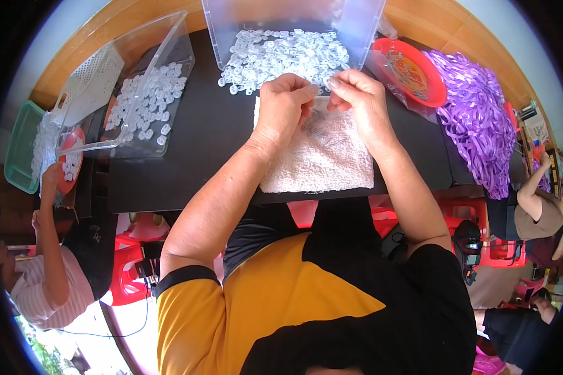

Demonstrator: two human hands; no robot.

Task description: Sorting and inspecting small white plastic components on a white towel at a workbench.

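Note:
My left hand (284, 105) and my right hand (361, 103) are raised close together above the far part of a white towel (319, 165). Thumb and fingers are pinched on both; whatever they hold is too small to make out. Thin dark metal bits (319, 130) lie scattered on the towel between my wrists. Just beyond my fingers is a heap of small clear plastic pieces (281, 59), spilling from the open side of a clear plastic bin (216, 31) onto the black table (213, 125).
A second clear bin (162, 53) with similar pieces stands left. Right are a red dish (441, 90) of small metal parts and a pile of purple straps (472, 112). Co-workers sit left (56, 275) and right (538, 212), near a green basket (19, 150) and red stools (128, 262).

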